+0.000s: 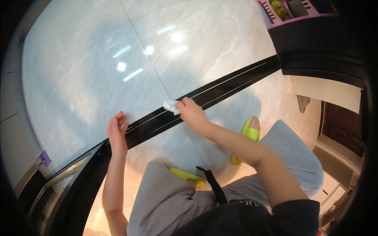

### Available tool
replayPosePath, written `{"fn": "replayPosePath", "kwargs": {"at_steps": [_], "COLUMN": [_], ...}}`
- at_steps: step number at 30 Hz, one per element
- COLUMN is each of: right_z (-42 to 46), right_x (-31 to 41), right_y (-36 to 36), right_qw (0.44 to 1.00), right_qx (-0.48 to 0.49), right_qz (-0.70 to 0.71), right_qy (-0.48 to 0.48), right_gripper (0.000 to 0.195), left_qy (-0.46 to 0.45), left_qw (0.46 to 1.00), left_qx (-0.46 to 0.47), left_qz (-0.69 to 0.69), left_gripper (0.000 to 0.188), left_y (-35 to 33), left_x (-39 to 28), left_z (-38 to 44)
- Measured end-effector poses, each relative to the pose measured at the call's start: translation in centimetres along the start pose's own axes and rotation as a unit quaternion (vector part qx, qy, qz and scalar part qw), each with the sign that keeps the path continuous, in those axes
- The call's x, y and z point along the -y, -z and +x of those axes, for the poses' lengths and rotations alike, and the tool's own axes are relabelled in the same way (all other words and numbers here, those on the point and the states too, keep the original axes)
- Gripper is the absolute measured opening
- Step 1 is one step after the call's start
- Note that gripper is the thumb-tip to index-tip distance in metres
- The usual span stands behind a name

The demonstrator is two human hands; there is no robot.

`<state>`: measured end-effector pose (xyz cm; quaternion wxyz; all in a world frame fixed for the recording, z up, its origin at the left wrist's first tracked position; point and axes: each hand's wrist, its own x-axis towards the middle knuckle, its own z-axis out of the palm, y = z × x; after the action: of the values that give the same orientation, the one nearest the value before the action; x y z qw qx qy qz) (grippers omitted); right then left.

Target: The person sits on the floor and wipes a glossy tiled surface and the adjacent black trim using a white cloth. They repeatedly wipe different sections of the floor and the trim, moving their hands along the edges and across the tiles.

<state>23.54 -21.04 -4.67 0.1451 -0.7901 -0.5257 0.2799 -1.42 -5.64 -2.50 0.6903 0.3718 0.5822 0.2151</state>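
Observation:
A black sliding-door floor track [218, 88] with thin bright rails runs slantwise across the tiled floor before me. My right hand [191, 113] grips a crumpled white tissue or cloth [172, 106] over the middle of the track; whether it presses on the rail I cannot tell. To the left, my left hand [117, 134] is raised at the track's left end with its fingers apart and nothing in them. Beside it is the black frame of a glass door [88, 168], partly covered by that hand.
Glossy pale floor tiles [88, 73] stretch beyond the track, reflecting lights. A pink plastic basket [291, 19] with yellow-green fruit stands at the upper right, near a black door jamb [316, 44]. My feet wear lime-green slides [249, 132]. A purple-ended tool [45, 159] is at left.

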Motion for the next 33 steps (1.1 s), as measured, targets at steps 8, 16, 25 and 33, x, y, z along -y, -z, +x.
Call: {"fn": "replayPosePath", "kwargs": {"at_steps": [8,16,25,33], "right_z": [-2.0,-6.6,-6.8,-6.4], "right_x": [-0.6,-11.0,-1.8,0.7], "right_y": [2.3,6.9,-1.0,-1.8], "right_qw": [0.970,0.977,0.996,0.960], "right_qx": [0.019,-0.063,0.024,0.111], "right_qz": [0.221,0.166,0.031,-0.054], "right_qy": [0.105,-0.116,0.077,0.250], "right_gripper": [0.022,0.025,0.017,0.016], "left_qy": [-0.007,0.002,-0.001,-0.011], "left_qw": [1.000,1.000,1.000,1.000], "left_qx": [-0.004,0.001,0.004,0.017], "left_qz": [0.000,0.002,0.008,0.003], "left_gripper": [0.039,0.040,0.041,0.042], "left_y": [-0.3,0.2,-0.4,-0.4], "left_x": [-0.3,0.1,-0.3,-0.2], "left_z": [-1.4,-1.7,-1.6,-1.9]}}
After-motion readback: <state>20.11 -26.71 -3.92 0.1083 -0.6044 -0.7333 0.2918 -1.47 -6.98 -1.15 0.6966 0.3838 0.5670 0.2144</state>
